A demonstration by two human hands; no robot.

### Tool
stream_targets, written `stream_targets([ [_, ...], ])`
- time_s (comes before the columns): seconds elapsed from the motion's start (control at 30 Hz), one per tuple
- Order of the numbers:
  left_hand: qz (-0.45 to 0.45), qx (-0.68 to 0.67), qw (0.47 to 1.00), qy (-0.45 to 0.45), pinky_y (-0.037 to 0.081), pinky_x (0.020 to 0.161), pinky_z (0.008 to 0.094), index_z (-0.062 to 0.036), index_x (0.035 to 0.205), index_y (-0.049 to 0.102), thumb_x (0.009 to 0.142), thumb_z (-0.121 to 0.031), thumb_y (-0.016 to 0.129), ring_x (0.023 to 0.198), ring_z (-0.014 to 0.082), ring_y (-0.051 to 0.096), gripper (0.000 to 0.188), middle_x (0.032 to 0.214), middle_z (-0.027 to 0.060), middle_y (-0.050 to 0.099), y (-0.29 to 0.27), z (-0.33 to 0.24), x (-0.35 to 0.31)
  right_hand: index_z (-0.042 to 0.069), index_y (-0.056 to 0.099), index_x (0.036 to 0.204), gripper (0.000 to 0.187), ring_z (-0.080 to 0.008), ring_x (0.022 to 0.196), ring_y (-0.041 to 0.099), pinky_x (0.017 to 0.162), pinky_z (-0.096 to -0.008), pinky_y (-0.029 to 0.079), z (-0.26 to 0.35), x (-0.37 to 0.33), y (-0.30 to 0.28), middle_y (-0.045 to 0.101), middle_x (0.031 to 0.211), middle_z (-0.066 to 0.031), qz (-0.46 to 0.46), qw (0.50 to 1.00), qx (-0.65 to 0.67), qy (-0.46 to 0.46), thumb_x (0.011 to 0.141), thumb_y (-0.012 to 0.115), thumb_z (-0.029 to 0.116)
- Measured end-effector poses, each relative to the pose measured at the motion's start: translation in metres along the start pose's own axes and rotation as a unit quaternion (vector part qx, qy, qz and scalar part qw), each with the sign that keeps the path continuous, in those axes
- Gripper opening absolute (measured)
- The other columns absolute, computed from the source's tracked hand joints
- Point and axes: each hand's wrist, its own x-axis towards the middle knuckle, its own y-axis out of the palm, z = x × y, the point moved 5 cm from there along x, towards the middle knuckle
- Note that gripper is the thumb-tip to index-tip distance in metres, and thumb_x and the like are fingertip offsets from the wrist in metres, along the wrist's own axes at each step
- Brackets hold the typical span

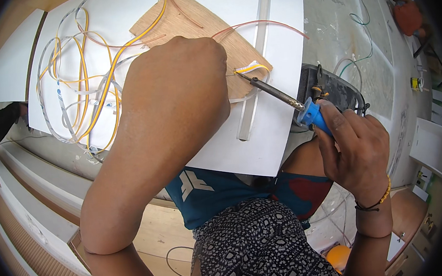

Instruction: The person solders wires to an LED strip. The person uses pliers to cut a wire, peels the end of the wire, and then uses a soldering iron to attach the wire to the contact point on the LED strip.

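My right hand (354,145) is closed around the blue handle of a soldering iron (278,93). The iron's tip meets the end of a yellow-and-white LED strip (255,67), which curls over a wooden board (190,10). Beside that tip, my left hand (177,81) is closed, knuckles up, over the board. A thin strand shows at its edge, but its fingers and what they grip are hidden. A thin red wire (264,21) arcs from behind the left hand to the right. Under the board lies a white panel (264,155).
Tangled yellow and clear strips (87,70) lie on the panel's left. A pale metal channel (248,117) runs beneath the board. A black bag-like case (336,87) sits on the floor by the panel's right edge. Another person's dark sleeve (2,124) shows far left.
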Motion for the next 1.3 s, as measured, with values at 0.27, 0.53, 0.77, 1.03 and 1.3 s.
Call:
stream_targets([
  [0.27, -0.028, -0.009, 0.999, 0.027, 0.055, 0.074, 0.0471, -0.0034, 0.08, 0.069, 0.088, -0.012, 0.07, 0.078, 0.037, 0.069, 0.012, 0.076, 0.0166, 0.07, 0.0008, 0.0011, -0.0019, 0.003, 0.07, 0.129, 0.046, -0.0218, 0.062, 0.055, 0.058, -0.0369, 0.04, -0.0004, -0.0012, 0.0007, 0.056, 0.075, -0.0059, -0.007, 1.0, 0.001, -0.003, 0.086, 0.08, 0.016],
  [0.53, -0.005, 0.0, 1.0, 0.011, 0.055, 0.075, 0.0472, -0.004, 0.08, 0.069, 0.088, -0.013, 0.07, 0.079, 0.0367, 0.069, 0.013, 0.076, 0.0163, 0.07, 0.0017, 0.0004, 0.0013, 0.003, 0.07, 0.13, 0.047, -0.0199, 0.063, 0.055, 0.058, -0.0365, 0.04, -0.0011, -0.0026, 0.0036, 0.054, 0.075, -0.0049, -0.009, 1.0, 0.0, -0.005, 0.086, 0.08, 0.016],
  [0.77, 0.003, 0.006, 1.0, 0.0, 0.055, 0.076, 0.0482, -0.0048, 0.081, 0.069, 0.089, -0.015, 0.068, 0.083, 0.0362, 0.069, 0.013, 0.079, 0.0157, 0.07, 0.0008, -0.0013, 0.0016, 0.003, 0.07, 0.131, 0.049, -0.0195, 0.063, 0.054, 0.058, -0.0366, 0.038, -0.0011, -0.0028, 0.0043, 0.052, 0.074, -0.0044, -0.007, 1.0, -0.006, -0.009, 0.085, 0.081, 0.016],
  [1.03, 0.001, 0.013, 1.0, 0.004, 0.054, 0.076, 0.0484, -0.0041, 0.079, 0.069, 0.089, -0.014, 0.069, 0.081, 0.0372, 0.069, 0.014, 0.077, 0.0166, 0.07, 0.0002, -0.0023, 0.0021, 0.003, 0.07, 0.131, 0.05, -0.0193, 0.063, 0.054, 0.058, -0.0367, 0.038, -0.0015, -0.0036, 0.0058, 0.052, 0.074, -0.0041, -0.006, 1.0, -0.008, -0.01, 0.085, 0.081, 0.016],
  [1.3, 0.001, 0.004, 1.0, -0.001, 0.055, 0.075, 0.0482, -0.0037, 0.08, 0.071, 0.089, -0.013, 0.069, 0.079, 0.0376, 0.069, 0.014, 0.076, 0.0173, 0.07, 0.001, -0.001, 0.0028, 0.004, 0.07, 0.131, 0.049, -0.0198, 0.063, 0.054, 0.058, -0.0366, 0.039, -0.0031, -0.0038, 0.0041, 0.055, 0.075, -0.0048, -0.009, 1.0, -0.007, -0.007, 0.085, 0.081, 0.016],
])
